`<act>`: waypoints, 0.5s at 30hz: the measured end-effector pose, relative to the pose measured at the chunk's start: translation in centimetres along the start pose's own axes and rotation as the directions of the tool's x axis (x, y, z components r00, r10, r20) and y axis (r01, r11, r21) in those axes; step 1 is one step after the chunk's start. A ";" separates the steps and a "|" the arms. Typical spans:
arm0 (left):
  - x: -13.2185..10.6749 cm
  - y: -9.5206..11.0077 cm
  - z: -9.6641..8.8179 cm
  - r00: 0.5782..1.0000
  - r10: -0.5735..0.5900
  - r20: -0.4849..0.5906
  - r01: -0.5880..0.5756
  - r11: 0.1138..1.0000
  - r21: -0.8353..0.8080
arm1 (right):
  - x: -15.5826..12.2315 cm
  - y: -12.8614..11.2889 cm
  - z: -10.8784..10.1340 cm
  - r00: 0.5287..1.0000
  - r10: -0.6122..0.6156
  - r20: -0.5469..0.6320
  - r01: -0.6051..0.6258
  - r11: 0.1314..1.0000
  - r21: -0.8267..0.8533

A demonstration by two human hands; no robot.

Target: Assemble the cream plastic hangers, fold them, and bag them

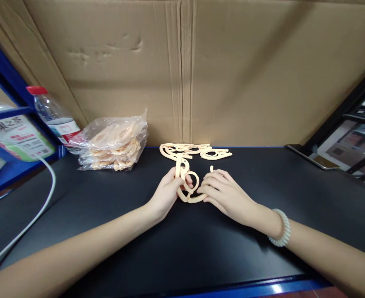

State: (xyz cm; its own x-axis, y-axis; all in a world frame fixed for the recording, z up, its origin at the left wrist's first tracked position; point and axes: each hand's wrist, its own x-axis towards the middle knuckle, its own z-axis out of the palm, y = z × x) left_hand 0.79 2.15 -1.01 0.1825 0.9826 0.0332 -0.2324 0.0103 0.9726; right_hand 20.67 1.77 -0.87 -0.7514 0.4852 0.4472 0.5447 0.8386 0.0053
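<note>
A cream plastic piece that looks like a folding hanger, with curved arms and a rounded hook, is held just above the black table. My left hand is closed around its left arm, thumb across the front. Its right arm is gripped by my right hand, whose fingers curl over and hide part of it; a short tip sticks up above them. Behind the hands, several similar cream pieces lie in a flat, overlapping pile, with looped ends at the right.
Clear plastic bags packed with cream pieces are stacked at the back left, beside a red-capped bottle. A white cable curves along the left. Cardboard walls the back of the table. A flat dark device lies back right.
</note>
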 end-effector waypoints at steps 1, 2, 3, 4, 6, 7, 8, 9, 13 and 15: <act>0.0 0.1 0.1 1.000 -0.003 -0.001 0.003 0.999 -0.033 | 0.0 0.0 0.1 1.000 -0.014 0.004 0.014 1.000 -0.002; 0.0 0.2 0.1 1.000 -0.006 0.002 0.007 0.998 -0.065 | 0.0 0.0 0.2 1.000 -0.028 0.008 0.028 1.000 -0.011; 0.0 0.4 0.2 1.000 -0.010 0.009 0.011 0.995 -0.094 | 0.0 0.0 0.3 0.999 -0.040 0.012 0.040 0.999 -0.025; 0.0 0.5 0.2 1.000 -0.017 0.019 0.019 0.993 -0.119 | 0.0 -0.1 0.4 0.999 -0.044 0.015 0.045 0.998 -0.041; 0.0 0.5 0.2 0.999 -0.034 0.037 0.039 0.988 -0.150 | 0.0 -0.1 0.3 0.999 -0.034 0.013 0.035 0.997 -0.075; 0.0 0.5 0.2 0.999 -0.038 0.038 0.044 0.986 -0.160 | 0.0 -0.2 0.2 1.000 -0.025 0.008 0.025 0.995 -0.094; 0.1 0.4 0.1 0.999 -0.039 0.034 0.044 0.986 -0.161 | 0.0 -0.2 0.1 1.000 -0.016 0.001 0.016 0.993 -0.116; 0.1 0.3 0.1 0.999 -0.038 0.029 0.042 0.987 -0.154 | 0.0 -0.2 -0.1 1.000 -0.012 -0.005 0.011 0.990 -0.140; 0.2 0.0 -0.2 1.000 -0.002 0.003 0.002 1.000 -0.009 | -0.1 -0.3 -0.4 1.000 -0.001 0.007 0.003 0.978 -0.209; 0.1 0.0 -0.2 0.998 0.062 0.018 -0.064 0.984 0.165 | -0.1 -0.5 -0.3 0.999 0.021 0.031 -0.013 0.974 -0.226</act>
State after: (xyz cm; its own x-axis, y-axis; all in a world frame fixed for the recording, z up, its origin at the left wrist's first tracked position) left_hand 0.63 2.31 -1.08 0.1844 0.9780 0.0978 -0.0826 -0.0838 0.9931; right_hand 20.59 1.18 -0.61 -0.7511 0.5103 0.4189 0.6248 0.7544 0.2013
